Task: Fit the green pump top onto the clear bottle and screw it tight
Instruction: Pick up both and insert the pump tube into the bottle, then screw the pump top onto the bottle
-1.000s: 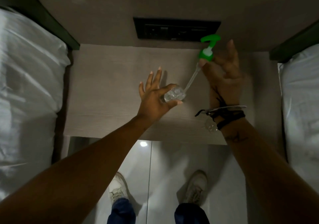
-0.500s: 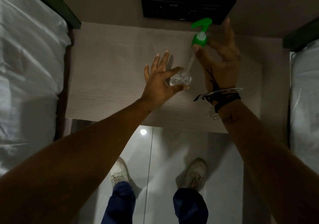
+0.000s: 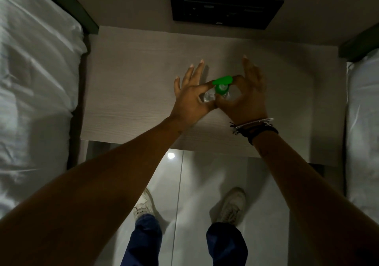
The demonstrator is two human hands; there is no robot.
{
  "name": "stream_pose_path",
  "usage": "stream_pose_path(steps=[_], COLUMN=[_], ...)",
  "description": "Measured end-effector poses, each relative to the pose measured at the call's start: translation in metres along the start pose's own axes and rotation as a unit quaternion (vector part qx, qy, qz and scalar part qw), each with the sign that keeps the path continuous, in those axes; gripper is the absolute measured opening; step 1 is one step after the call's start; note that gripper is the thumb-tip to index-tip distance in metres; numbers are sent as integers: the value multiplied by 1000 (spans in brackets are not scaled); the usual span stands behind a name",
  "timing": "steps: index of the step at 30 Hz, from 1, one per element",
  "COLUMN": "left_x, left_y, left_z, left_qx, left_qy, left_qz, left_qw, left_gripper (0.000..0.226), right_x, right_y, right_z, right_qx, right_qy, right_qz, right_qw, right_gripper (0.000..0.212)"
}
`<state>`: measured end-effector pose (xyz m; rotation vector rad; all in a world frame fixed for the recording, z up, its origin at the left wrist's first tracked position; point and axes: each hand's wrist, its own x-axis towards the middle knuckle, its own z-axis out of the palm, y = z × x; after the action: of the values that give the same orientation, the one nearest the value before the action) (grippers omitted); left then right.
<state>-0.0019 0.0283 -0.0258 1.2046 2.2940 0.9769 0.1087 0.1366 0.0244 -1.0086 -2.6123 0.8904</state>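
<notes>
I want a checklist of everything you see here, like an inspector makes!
Surface: pale wood-grain table, bare around the hands.
Job's things: green pump top sits on the clear bottle; tightness cannot be told.
Clutter: nothing seen.
Grippers: left hand pinches the bottle; right hand pinches the pump top.
Cables: nothing seen.
Surroundings: white bed each side, dark wall panel, glossy floor, bracelets on right wrist.
</notes>
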Motion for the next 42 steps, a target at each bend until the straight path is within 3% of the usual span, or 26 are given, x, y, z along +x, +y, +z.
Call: stream_pose_path(steps=[4, 7, 10, 12, 14, 15, 18, 20, 22, 25, 27, 29, 31, 35, 38, 40, 42], left_x=[-2, -3, -2, -2, -3, -4, -4, -4, -3, -3, -3, -2, -1, -1, -1, 0, 2], left_y=[-1, -2, 0, -1, -4, -4, -5, -5, -7, -8, -8, -8, -8, -8, -8, -9, -10], left_z=[3, 5, 4, 4, 7, 7, 9, 10, 10, 10, 9, 9, 10, 13, 15, 15, 15], left_qx=[-5, -11, -16, -15, -19, -20, -12, -11, -9, 9, -1, -7, -11, -21, -19, -2, -5], left_qy=[2, 4, 1, 11, 25, 27, 18, 16, 19, 20, 18, 12, 12, 25, 27, 30, 24], left_qz=[-8, -11, -10, -6, 3, 7, 8, 10, 9, 2, 0, 3, 2, 3, -3, -7, -8], left_qw=[1000, 1000, 1000, 1000, 999, 999, 1000, 1000, 1000, 1000, 1000, 1000, 1000, 999, 999, 1000, 1000], left_gripper=[51, 52, 53, 54, 54, 54, 55, 56, 54, 51, 53, 56, 57, 51, 49, 48, 49], right_x=[2, 3, 6, 8, 7, 6, 5, 7, 8, 6, 4, 4, 7, 10, 9, 8, 8], right_y=[10, 13, 7, 4, 4, 4, 5, 3, -1, -3, 1, 5, 5, -2, -3, 1, 8], right_z=[-3, -6, -8, -9, -8, -7, -7, -6, -3, 2, 3, 3, 4, 7, 11, 10, 6], right_qx=[65, 80, 68, 71, 104, 110, 135, 130, 93, 101, 139, 159, 145, 104, 93, 107, 133], right_qy=[-52, -66, -30, -24, -80, -104, -78, -25, 12, -32, -63, -53, -27, 32, 33, 3, -31], right_qz=[5, 1, 24, 45, 57, 54, 50, 70, 60, 36, 12, 2, 7, 45, 59, 44, 14], right_qw=[997, 995, 997, 996, 990, 987, 987, 989, 994, 994, 988, 986, 989, 993, 993, 993, 991], right_gripper=[62, 45, 43, 57, 85, 87, 52, 42, 53, 79, 65, 43, 38, 75, 90, 91, 73])
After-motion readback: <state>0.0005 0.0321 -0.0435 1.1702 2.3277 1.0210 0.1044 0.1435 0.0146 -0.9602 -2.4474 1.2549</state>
